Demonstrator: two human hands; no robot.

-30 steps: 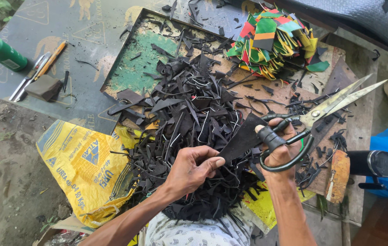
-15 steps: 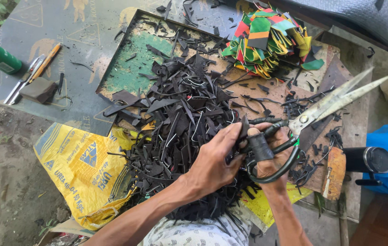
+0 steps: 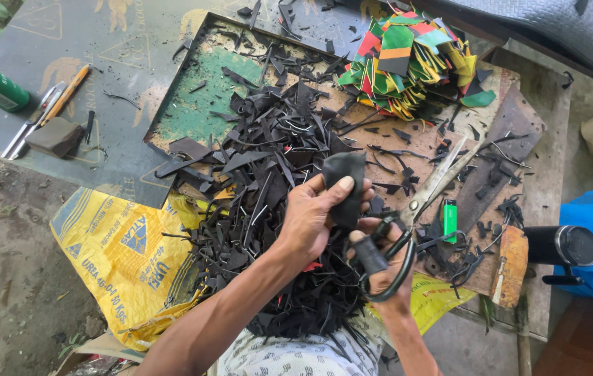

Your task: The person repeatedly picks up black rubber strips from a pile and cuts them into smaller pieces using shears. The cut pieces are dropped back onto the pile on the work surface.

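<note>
Left hand (image 3: 310,216) pinches a black rubber piece (image 3: 344,182); right hand (image 3: 380,268) grips large shears (image 3: 427,198) beside it; best kept taut

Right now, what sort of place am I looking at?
Probably an outdoor craft workbench on bare dirt ground: a heap of black offcuts, a stack of coloured cut pieces, and the right hand holding scissors beside the left hand's black piece.
</note>
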